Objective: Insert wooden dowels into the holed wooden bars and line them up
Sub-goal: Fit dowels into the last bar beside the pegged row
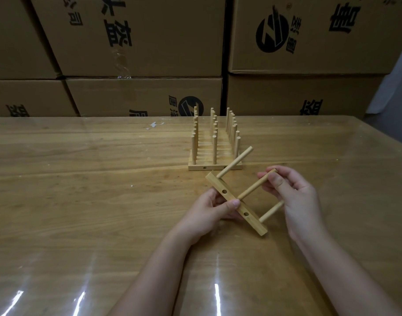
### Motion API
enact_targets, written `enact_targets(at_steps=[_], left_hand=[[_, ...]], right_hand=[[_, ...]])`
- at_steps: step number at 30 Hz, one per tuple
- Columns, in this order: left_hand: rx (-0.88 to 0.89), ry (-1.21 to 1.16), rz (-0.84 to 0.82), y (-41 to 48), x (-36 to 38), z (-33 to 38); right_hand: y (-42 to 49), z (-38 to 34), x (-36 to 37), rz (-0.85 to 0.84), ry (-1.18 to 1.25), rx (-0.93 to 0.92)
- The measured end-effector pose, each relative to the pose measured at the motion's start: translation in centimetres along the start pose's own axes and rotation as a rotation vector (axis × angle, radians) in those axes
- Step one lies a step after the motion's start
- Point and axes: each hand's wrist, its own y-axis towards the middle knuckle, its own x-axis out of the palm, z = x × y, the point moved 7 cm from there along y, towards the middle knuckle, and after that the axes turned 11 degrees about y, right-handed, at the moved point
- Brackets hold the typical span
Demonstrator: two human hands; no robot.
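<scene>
Forearms (154, 270) reach in over the table (81, 179), where finished bars (215, 167) stand lined up, dowels upright, likely so the next one joins the row's near end. Just in front, the left hand (209, 210) grips the tilted bar (252, 221) to steady it. The right hand (296, 199) pinches its middle dowel (252, 188), seemingly seating it.

dowelled bars (215, 144) lined up on table (81, 179), held bar (236, 202) just before them, boxes (138, 42) behind
</scene>
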Motion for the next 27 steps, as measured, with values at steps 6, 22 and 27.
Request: enact_targets(at_steps=[6,22,27], left_hand=[[-0.039,-0.047,0.044,0.1,-0.4,-0.5],[0.037,-0.351,0.254,0.2,-3.1,-0.5],[0.021,-0.073,0.577,-0.4,-5.5,-0.6]], right_hand=[[-0.3,-0.4,0.5,-0.033,0.016,-0.020],[-0.1,2.0,0.2,-0.146,-0.366,0.072],[0.4,2.2,-1.2,-0.043,-0.346,0.105]])
